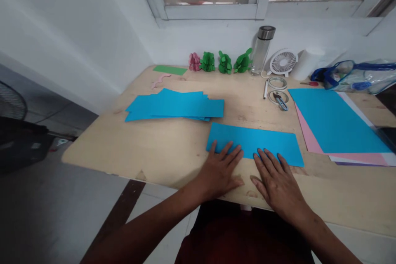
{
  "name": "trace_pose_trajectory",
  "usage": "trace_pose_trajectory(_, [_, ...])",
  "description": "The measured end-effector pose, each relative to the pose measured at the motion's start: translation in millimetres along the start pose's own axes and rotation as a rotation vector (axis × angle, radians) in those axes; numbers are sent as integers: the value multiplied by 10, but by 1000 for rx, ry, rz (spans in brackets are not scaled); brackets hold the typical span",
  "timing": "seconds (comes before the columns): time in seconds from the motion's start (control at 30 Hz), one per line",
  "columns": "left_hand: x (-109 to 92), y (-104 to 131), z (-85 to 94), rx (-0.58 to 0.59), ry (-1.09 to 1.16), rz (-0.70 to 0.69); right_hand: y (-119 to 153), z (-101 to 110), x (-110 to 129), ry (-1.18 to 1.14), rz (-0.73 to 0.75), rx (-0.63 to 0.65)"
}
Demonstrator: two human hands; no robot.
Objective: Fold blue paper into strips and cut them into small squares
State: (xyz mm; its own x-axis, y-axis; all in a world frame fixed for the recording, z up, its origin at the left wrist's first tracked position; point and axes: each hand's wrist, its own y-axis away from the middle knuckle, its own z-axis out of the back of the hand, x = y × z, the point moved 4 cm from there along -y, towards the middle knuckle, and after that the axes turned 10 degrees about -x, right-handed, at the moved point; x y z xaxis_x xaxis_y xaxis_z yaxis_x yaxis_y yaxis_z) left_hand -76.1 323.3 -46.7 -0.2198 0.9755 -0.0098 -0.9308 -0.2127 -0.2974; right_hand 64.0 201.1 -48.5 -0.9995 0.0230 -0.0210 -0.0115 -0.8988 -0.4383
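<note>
A long blue paper strip (253, 138) lies flat near the table's front edge. My left hand (219, 170) rests with fingers spread, its fingertips on the strip's near left part. On the near right part lie the fingertips of my right hand (275, 179), its fingers slightly apart and its palm on the wood. Neither hand grips anything. Behind and left of the strip is a loose, fanned pile of blue strips (179, 105). Large blue sheets (340, 119) lie at the right over pink, white and purple ones.
Along the wall stand green paper shapes (225, 62), a pink one (194, 62), a glass bottle (260, 51) and a small fan (283, 62). Tape rolls (277, 83), snips (280, 102) and a pen (265, 90) lie right of centre on the table (102, 144).
</note>
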Motion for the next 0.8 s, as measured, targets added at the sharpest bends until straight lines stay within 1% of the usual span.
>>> trace_pose_trajectory(0.1, [244, 234, 101, -12, -87, 82, 2, -5, 2, 7, -5, 1])
trace_pose_trajectory(0.2, [490, 485, 196, -29, -142, 135, 4, -5, 4, 23, -2, 13])
trace_pose_trajectory(0.27, [589, 601, 239, -28, -156, 154, 4, -3, 5, 29, 3, 14])
trace_pose_trajectory(0.33, [621, 642, 271, -29, -168, 161, 2, 0, 6, 32, 4, 10])
trace_pose_trajectory(0.4, [606, 611, 302, -48, -191, 164, -2, 2, 9, 31, 1, 1])
trace_pose_trajectory(0.5, [555, 475, 335, -108, -222, 137, -6, 6, 14, 22, 0, -12])
trace_pose_trajectory(0.6, [531, 321, 328, -142, -228, 3, -9, 25, 2, 11, -6, -28])
trace_pose_trajectory(0.67, [551, 243, 308, -122, -221, -94, -26, 54, -5, 5, -15, -37])
trace_pose_trajectory(0.73, [577, 191, 295, -96, -207, -151, -74, 90, 14, -3, -28, -40])
trace_pose_trajectory(0.8, [558, 161, 289, -100, -188, -191, -162, 112, 86, -21, -33, -36])
